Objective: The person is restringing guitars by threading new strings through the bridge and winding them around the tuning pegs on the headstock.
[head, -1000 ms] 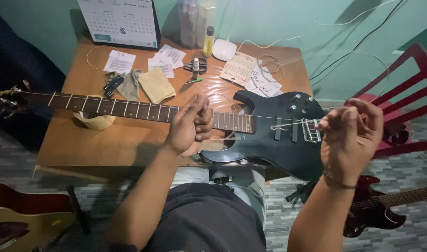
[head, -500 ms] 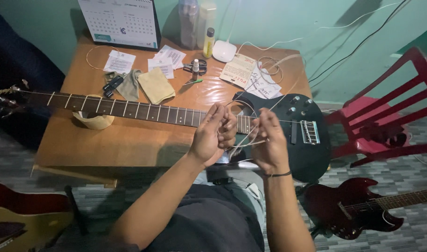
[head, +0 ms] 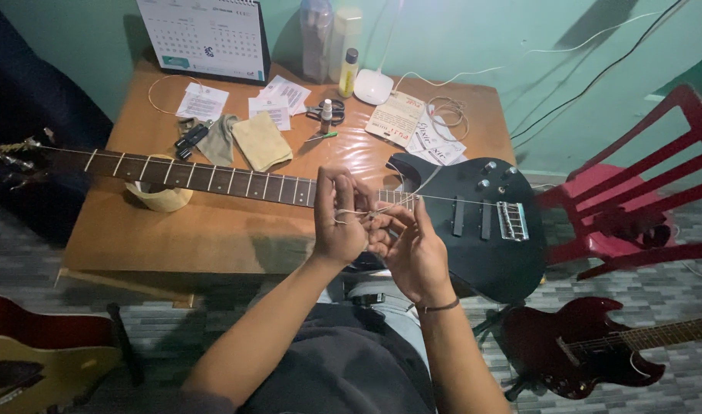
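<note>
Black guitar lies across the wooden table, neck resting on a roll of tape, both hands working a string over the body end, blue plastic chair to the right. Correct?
Not quite: the plastic chair is red, not blue, as the head view shows. The rest holds: black guitar across the wooden table, neck on the roll of tape, left hand and right hand on the string.

**Hands come together over the guitar**

A second ago the right hand was out past the black guitar body; it has since swung in beside the left hand, both pinching the string above the neck joint.
</note>
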